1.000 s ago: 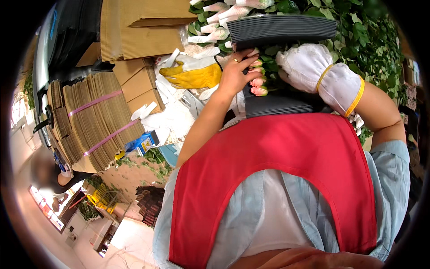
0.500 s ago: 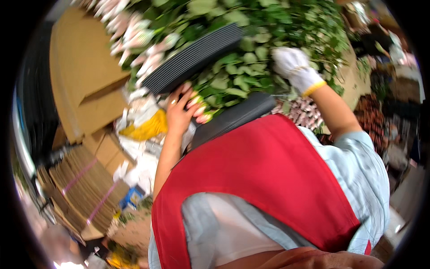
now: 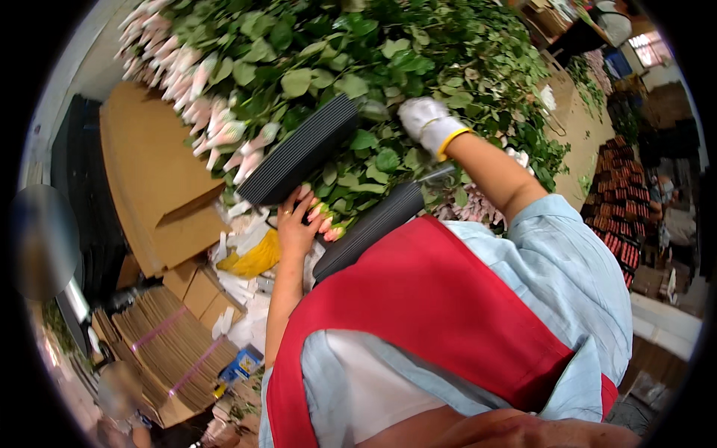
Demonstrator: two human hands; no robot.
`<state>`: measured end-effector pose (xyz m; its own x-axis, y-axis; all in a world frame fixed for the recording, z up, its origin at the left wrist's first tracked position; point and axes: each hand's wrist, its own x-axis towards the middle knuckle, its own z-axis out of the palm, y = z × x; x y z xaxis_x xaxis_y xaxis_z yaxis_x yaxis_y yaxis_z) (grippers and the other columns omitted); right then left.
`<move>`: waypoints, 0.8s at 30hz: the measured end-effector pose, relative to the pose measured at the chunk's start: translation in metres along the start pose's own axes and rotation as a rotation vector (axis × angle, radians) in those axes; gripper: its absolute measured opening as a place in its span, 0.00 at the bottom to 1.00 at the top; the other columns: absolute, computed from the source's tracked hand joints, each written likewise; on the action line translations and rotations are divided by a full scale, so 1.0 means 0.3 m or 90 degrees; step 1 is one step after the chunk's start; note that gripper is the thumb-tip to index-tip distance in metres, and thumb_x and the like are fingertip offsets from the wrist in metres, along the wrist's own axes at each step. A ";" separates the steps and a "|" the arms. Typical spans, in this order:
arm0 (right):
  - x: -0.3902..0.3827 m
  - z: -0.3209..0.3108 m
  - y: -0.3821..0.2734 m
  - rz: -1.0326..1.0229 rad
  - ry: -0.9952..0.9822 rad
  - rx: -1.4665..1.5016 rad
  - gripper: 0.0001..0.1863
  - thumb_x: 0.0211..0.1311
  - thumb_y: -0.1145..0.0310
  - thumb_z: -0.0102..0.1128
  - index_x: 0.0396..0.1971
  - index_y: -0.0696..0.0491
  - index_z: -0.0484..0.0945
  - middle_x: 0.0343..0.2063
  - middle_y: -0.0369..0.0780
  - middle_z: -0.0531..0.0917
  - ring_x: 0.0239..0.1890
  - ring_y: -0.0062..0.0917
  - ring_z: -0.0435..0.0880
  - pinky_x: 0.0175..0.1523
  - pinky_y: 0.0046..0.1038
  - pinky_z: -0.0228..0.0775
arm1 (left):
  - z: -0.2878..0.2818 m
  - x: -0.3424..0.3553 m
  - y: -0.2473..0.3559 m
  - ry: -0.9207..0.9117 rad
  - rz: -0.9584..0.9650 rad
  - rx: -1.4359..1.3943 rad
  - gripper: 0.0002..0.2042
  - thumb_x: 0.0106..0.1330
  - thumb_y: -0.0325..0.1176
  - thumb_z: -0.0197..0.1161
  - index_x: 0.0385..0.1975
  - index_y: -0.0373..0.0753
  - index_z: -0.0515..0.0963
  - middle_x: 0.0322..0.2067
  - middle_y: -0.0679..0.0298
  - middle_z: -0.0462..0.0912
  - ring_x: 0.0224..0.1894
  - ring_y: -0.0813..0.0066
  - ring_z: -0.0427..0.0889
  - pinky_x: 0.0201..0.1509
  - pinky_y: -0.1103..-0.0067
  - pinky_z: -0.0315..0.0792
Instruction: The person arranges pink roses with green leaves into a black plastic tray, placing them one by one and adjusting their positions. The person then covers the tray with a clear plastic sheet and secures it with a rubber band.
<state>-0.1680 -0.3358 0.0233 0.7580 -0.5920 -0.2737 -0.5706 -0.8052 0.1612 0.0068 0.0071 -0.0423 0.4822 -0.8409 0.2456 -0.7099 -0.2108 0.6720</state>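
Note:
Between two black ridged pads, the upper one (image 3: 302,149) and the lower one (image 3: 373,224), lies a bunch of pink and yellow roses (image 3: 334,233), their leafy stems running up to the right. My left hand (image 3: 297,224), bare with a ring, touches the rose heads at the left end, fingers apart. In a white glove with a yellow cuff, my right hand (image 3: 427,123) is curled among the leafy stems (image 3: 385,160). Its fingertips are hidden, but it looks closed on stems.
Beyond the pads rises a large heap of leafy roses (image 3: 299,45), many heads in pale sleeves (image 3: 202,104). Cardboard (image 3: 153,179), flattened boxes (image 3: 153,347) and a yellow cloth or bag (image 3: 258,255) sit on the left. Stacked bundles (image 3: 616,209) stand at far right.
The view has shifted and steadied, so the scene sits lower. My gloved right hand has come left along the stems, closer to the pads. My left hand stays at the rose heads.

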 end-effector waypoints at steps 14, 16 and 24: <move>-0.289 -0.524 -0.234 -0.510 -0.080 0.324 0.14 0.56 0.76 0.56 0.42 0.54 0.82 0.41 0.44 0.85 0.45 0.38 0.85 0.50 0.33 0.78 | -0.160 -0.294 0.054 0.056 -0.387 -0.038 0.11 0.60 0.33 0.68 0.40 0.36 0.85 0.33 0.54 0.86 0.36 0.58 0.85 0.41 0.70 0.76; -0.259 -0.502 -0.320 -0.607 -0.037 0.298 0.17 0.55 0.76 0.58 0.47 0.52 0.80 0.44 0.43 0.84 0.48 0.40 0.83 0.54 0.34 0.76 | -0.151 -0.245 0.106 0.018 -0.372 -0.082 0.13 0.59 0.35 0.70 0.41 0.37 0.85 0.29 0.56 0.84 0.32 0.58 0.84 0.40 0.71 0.76; -0.079 -0.273 -0.637 -0.532 -0.011 -0.062 0.16 0.64 0.59 0.56 0.47 0.51 0.78 0.29 0.44 0.86 0.26 0.38 0.86 0.29 0.41 0.79 | 0.026 -0.114 0.085 0.046 -0.213 -0.050 0.23 0.46 0.46 0.77 0.44 0.48 0.86 0.39 0.62 0.73 0.45 0.62 0.72 0.50 0.70 0.66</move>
<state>-0.0511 -0.1707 0.0765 0.9135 0.2003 -0.3542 0.2066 -0.9782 -0.0206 -0.0317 0.0267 -0.0391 0.7180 -0.6942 0.0499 -0.4667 -0.4270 0.7745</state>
